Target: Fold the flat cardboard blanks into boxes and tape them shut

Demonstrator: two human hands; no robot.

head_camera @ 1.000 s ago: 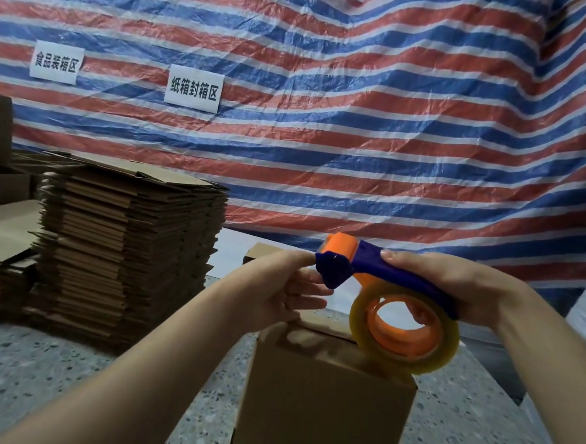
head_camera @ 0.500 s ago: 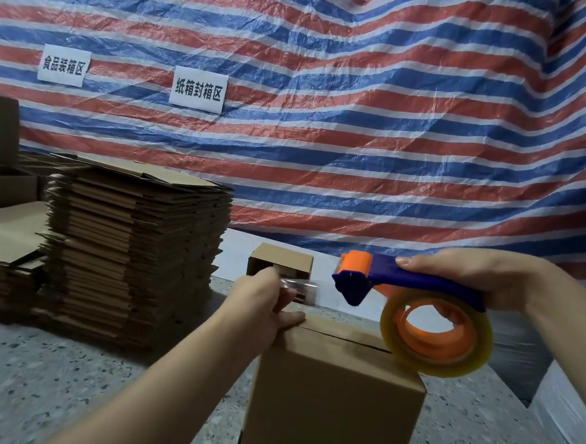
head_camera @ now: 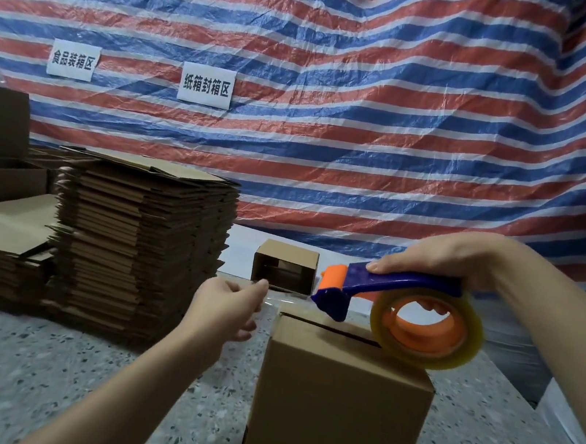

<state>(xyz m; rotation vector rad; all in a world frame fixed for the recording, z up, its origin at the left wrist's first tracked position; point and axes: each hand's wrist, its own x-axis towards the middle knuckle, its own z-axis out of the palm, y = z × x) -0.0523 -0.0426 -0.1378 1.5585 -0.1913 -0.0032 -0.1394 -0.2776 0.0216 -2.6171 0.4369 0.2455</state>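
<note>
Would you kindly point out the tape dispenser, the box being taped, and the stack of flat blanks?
tape dispenser [head_camera: 404, 283]: head view, blue handle.
box being taped [head_camera: 334, 412]: head view, front face.
stack of flat blanks [head_camera: 137, 247]: head view, layered front edge.

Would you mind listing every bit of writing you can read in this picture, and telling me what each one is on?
"食品装箱区": on the left white paper sign, stuck to the striped tarp.
"纸箱封箱区": on the right white paper sign, on the same tarp.
No readable print shows on the cardboard box, the stack of flat blanks or the tape dispenser.
</note>
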